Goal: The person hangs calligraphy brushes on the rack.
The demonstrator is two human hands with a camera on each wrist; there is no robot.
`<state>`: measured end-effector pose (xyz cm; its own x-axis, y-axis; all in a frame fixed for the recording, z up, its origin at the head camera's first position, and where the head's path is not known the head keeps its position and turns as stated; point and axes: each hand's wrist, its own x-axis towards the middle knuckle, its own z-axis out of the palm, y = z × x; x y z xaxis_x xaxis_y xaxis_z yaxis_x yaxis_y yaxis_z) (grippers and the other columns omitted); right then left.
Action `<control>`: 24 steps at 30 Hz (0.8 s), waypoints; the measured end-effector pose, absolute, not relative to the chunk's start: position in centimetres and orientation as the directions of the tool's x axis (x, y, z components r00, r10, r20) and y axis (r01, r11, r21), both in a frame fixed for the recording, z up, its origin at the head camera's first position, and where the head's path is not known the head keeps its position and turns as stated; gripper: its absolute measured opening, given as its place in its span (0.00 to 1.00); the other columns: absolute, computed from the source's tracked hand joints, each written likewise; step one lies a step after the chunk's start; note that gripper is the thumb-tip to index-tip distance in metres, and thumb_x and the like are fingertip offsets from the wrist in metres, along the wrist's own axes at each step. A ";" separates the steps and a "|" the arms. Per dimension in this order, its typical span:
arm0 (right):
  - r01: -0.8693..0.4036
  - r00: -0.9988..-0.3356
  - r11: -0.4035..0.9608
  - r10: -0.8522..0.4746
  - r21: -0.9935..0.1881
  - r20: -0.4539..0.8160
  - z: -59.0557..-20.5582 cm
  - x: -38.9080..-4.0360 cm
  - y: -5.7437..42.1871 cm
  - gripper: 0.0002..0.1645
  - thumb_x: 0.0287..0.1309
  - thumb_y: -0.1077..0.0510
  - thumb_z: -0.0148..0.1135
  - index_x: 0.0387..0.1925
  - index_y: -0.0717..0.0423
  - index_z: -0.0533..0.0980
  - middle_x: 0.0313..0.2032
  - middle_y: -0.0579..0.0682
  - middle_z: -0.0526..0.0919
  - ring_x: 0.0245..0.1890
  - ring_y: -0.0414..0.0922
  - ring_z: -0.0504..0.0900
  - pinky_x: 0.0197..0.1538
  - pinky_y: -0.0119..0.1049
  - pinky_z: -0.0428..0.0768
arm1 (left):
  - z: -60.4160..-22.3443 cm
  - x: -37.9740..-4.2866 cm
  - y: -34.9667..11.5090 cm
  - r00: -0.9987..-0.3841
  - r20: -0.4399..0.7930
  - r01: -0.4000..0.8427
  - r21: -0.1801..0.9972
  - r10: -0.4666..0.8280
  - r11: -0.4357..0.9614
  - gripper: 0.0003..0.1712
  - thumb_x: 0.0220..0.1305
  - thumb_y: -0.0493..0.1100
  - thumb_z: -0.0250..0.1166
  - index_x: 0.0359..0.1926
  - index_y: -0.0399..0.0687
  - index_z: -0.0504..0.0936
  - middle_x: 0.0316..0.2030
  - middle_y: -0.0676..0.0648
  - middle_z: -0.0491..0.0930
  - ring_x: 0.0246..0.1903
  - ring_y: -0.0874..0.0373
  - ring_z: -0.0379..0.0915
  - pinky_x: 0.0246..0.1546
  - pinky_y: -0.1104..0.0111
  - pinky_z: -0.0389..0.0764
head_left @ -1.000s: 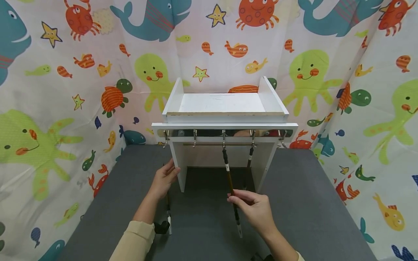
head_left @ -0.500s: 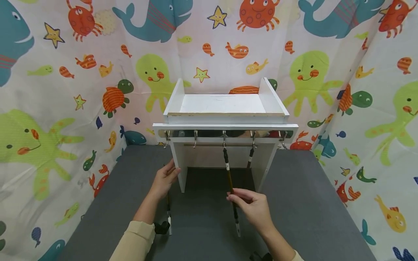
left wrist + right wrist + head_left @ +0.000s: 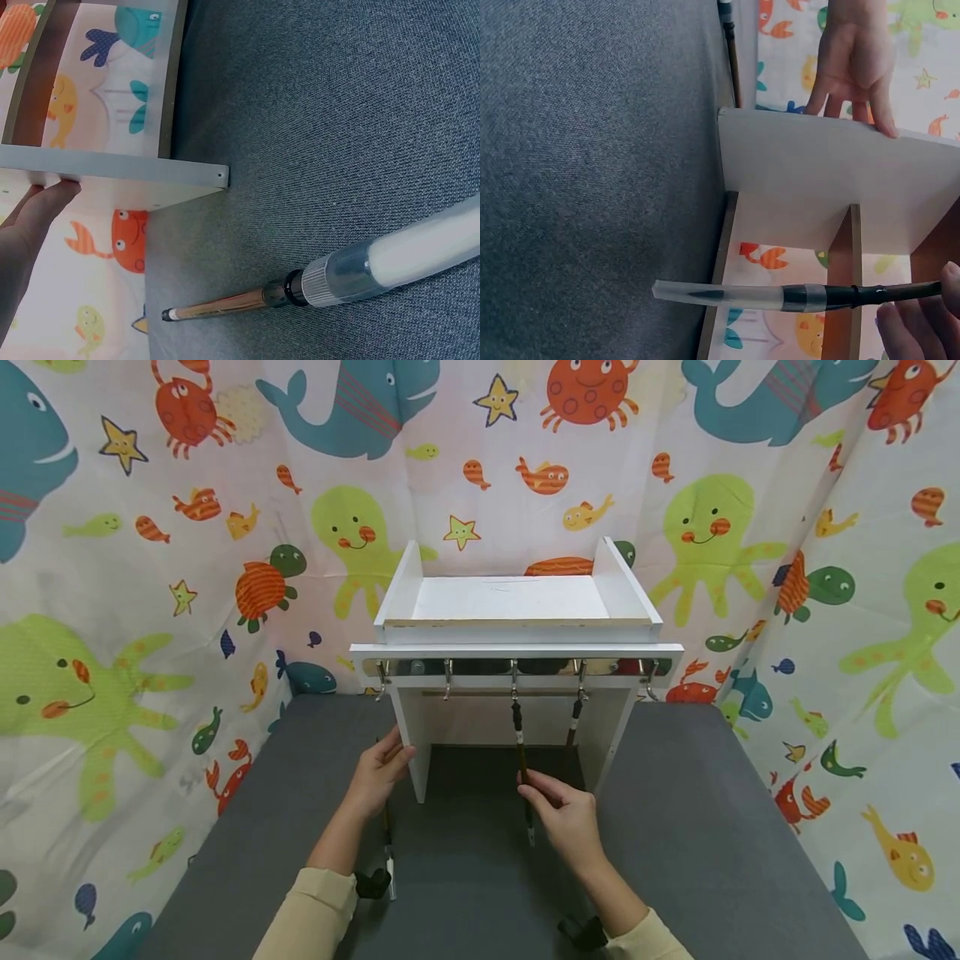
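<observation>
My right hand (image 3: 562, 822) pinches the handle of a calligraphy brush (image 3: 519, 727) that hangs from the middle hook of a white shelf (image 3: 517, 633). In the right wrist view this brush (image 3: 804, 297) points left, its dark tip under a clear plastic cap; thumb and fingers hold it at the right edge. My left hand (image 3: 378, 772) rests against the outside of the shelf's left side panel (image 3: 414, 743), thumb at the front edge. From the right wrist, that hand (image 3: 855, 64) shows straight fingers passing behind the panel.
Another brush (image 3: 574, 722) hangs from a hook to the right. A capped brush (image 3: 330, 279) hangs outside the left panel, close to my left wrist. Metal hooks (image 3: 448, 679) line the shelf front, above a grey tabletop (image 3: 675, 827). A printed curtain (image 3: 480, 460) surrounds it.
My right hand has moved up and slightly left along with the brush, whose capped lower end swung back toward the shelf. The left hand stays at the side panel.
</observation>
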<state>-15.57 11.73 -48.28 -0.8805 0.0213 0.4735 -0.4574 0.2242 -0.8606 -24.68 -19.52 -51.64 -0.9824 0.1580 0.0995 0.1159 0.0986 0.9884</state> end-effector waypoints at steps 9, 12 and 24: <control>-0.509 -0.848 0.163 0.070 -0.845 0.525 -49.9 -15.8 13.5 0.19 0.57 0.69 0.71 0.52 0.63 0.84 0.47 0.61 0.88 0.46 0.49 0.89 0.48 0.27 0.84 | -51.9 -24.5 -19.4 -0.987 0.089 0.103 0.990 0.137 0.098 0.36 0.75 0.46 0.60 0.78 0.49 0.58 0.76 0.41 0.58 0.72 0.42 0.61 0.60 0.45 0.74; -0.605 -0.785 0.123 0.076 -0.787 0.615 -49.4 -15.4 14.4 0.17 0.56 0.74 0.69 0.49 0.67 0.84 0.43 0.64 0.88 0.41 0.46 0.90 0.45 0.30 0.85 | -52.0 -24.5 -19.4 -0.988 0.082 0.095 0.990 0.129 0.100 0.36 0.75 0.46 0.60 0.78 0.48 0.58 0.76 0.42 0.57 0.72 0.42 0.60 0.61 0.46 0.73; -0.698 -0.556 0.269 0.383 -0.664 0.738 -44.6 -14.9 18.7 0.06 0.55 0.80 0.65 0.36 0.76 0.83 0.30 0.58 0.89 0.31 0.36 0.88 0.42 0.24 0.84 | -51.8 -24.4 -19.2 -0.988 0.093 0.105 0.990 0.123 0.093 0.36 0.75 0.47 0.60 0.78 0.48 0.59 0.76 0.43 0.58 0.71 0.42 0.62 0.61 0.46 0.73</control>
